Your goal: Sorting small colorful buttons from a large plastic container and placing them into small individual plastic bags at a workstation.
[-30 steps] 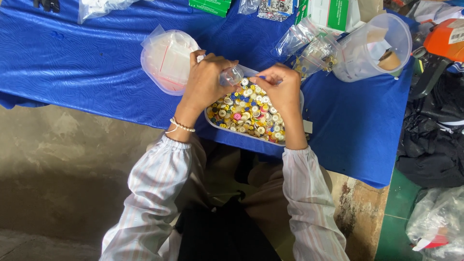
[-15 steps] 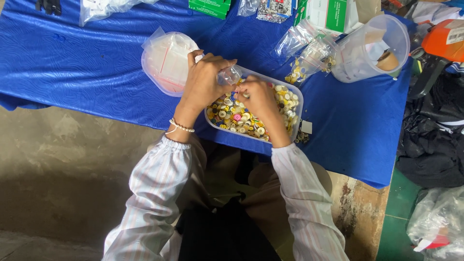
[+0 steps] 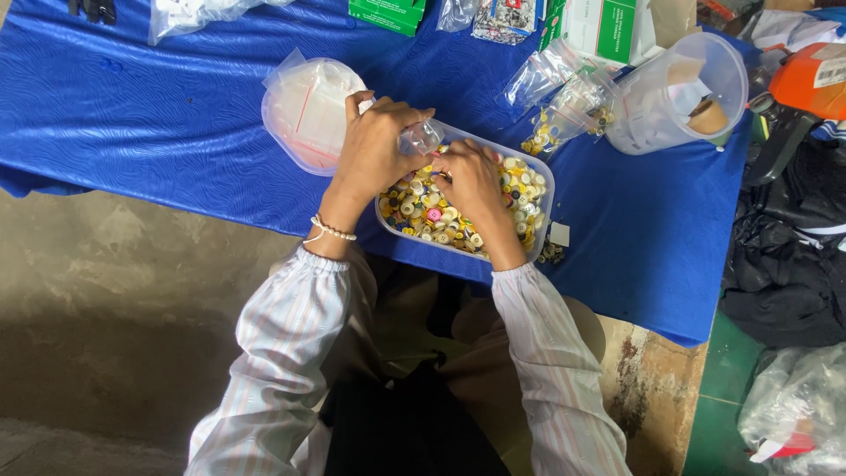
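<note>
From the head camera, the person's left hand (image 3: 374, 145) is curled shut around a small clear plastic bag (image 3: 421, 137), pinching it just above the near edge of a clear plastic tub (image 3: 539, 231) filled with mixed buttons (image 3: 423, 207) in yellow, white, blue and pink. The right hand (image 3: 471, 176) sits just beside the left, its fingers bent down into the buttons inside the tub; whether it grips any cannot be told, since the fingertips are hidden. The two hands nearly touch at the small bag. A beaded bracelet (image 3: 333, 231) circles the left wrist, and both forearms wear pale striped sleeves (image 3: 291, 335). The tub rests on a tabletop covered with a blue cloth (image 3: 159, 115). Just beyond the left hand lies a round clear container (image 3: 300, 110) stuffed with empty zip bags. Beyond the right hand, farther out, lie several small bags of buttons (image 3: 560, 115), and past those a large clear measuring jug (image 3: 679, 92) tipped on its side. Green and white boxes (image 3: 604, 26) stand at the far edge of the tabletop. Well off to the right of the right hand lie dark cloth (image 3: 784, 264) and an orange object (image 3: 811, 79).
</note>
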